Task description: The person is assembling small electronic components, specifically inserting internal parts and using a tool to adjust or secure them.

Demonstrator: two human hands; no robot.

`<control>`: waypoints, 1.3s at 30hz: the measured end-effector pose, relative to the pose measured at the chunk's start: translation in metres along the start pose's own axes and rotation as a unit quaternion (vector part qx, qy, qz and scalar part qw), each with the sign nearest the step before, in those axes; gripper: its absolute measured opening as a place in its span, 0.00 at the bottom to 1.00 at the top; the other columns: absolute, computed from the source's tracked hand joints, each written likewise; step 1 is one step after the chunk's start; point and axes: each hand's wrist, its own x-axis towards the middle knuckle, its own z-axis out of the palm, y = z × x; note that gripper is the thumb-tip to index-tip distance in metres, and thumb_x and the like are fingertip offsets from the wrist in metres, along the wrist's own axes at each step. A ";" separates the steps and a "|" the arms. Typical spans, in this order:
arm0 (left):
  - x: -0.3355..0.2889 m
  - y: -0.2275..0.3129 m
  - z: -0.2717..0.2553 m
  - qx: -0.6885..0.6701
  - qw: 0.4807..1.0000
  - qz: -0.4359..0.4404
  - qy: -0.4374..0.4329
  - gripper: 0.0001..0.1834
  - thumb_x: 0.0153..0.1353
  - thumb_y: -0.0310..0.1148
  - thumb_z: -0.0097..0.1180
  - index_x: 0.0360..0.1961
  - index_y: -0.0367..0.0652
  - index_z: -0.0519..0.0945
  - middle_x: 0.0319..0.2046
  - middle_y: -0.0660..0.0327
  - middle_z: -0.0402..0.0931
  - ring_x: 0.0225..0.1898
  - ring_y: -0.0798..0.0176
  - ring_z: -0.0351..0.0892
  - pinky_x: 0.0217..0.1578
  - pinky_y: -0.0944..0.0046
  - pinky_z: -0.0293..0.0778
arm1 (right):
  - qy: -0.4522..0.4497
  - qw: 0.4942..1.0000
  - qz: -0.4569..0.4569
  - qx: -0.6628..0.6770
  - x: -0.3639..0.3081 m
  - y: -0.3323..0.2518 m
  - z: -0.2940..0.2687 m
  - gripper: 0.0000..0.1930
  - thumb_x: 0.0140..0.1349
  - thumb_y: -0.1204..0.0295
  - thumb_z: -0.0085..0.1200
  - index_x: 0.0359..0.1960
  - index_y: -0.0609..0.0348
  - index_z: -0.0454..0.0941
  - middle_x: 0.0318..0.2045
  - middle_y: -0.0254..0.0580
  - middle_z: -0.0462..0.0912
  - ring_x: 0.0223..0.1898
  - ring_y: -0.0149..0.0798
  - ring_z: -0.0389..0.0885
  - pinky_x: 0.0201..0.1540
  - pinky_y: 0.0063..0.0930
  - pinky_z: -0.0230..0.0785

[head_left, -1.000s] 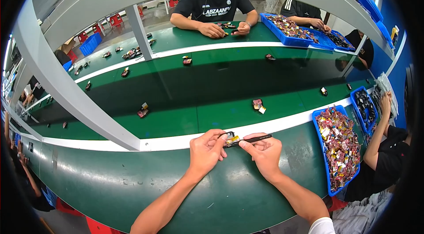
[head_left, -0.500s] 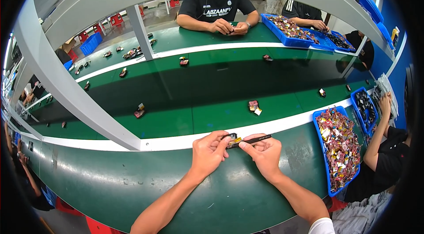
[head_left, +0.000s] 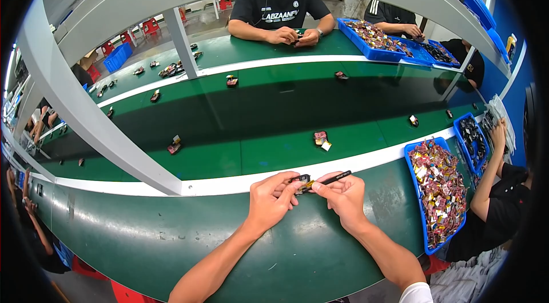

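Between the thumb and fingers of my left hand [head_left: 271, 200] is a small black plastic housing [head_left: 303, 179], with something yellowish at its lower edge. Closed round slim black tweezers [head_left: 336, 178], my right hand [head_left: 346, 200] points their tip left at the housing, while their back end sticks up to the right. The fingers partly hide the housing, and whether the tip touches it I cannot tell. Both hands are above the near green worktop [head_left: 229, 220], close to its white rail.
Small black-and-red parts, one a housing with a white tag [head_left: 321, 139], lie spaced along the green conveyor belt [head_left: 274, 157]. A blue tray [head_left: 424, 220] heaped with small wired parts stands at right. A grey frame post [head_left: 108, 108] rises at left. Co-workers sit across and beside me.
Parts on the belt have shifted left. The housing in my left hand has turned to show more of its face, and the tweezers' back end has tipped up slightly.
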 end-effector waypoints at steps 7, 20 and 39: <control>0.004 -0.001 -0.003 -0.064 0.996 -0.052 -0.023 0.10 0.67 0.23 0.58 0.46 0.27 0.81 0.26 0.53 0.82 0.22 0.65 0.83 0.20 0.70 0.78 | 0.000 1.000 0.003 0.006 0.001 0.001 -0.002 0.06 0.59 0.78 0.66 0.36 0.65 0.82 0.30 0.46 0.88 0.24 0.21 0.81 0.18 0.13 0.59; 0.010 -0.001 -0.012 -0.142 0.981 -0.116 -0.069 0.13 0.69 0.29 0.58 0.47 0.27 0.80 0.31 0.51 0.83 0.21 0.62 0.83 0.18 0.69 0.77 | 0.010 0.988 -0.155 -0.002 -0.002 0.016 0.001 0.06 0.56 0.83 0.68 0.33 0.66 0.84 0.28 0.33 0.85 0.18 0.13 0.59 0.20 0.12 0.50; 0.012 -0.001 -0.015 -0.174 0.976 -0.109 -0.076 0.11 0.68 0.28 0.59 0.46 0.28 0.81 0.29 0.52 0.82 0.20 0.62 0.83 0.17 0.69 0.77 | 0.031 0.968 -0.217 -0.122 -0.004 0.012 0.003 0.04 0.53 0.81 0.71 0.29 0.65 0.87 0.28 0.35 0.87 0.15 0.15 0.61 0.19 0.16 0.51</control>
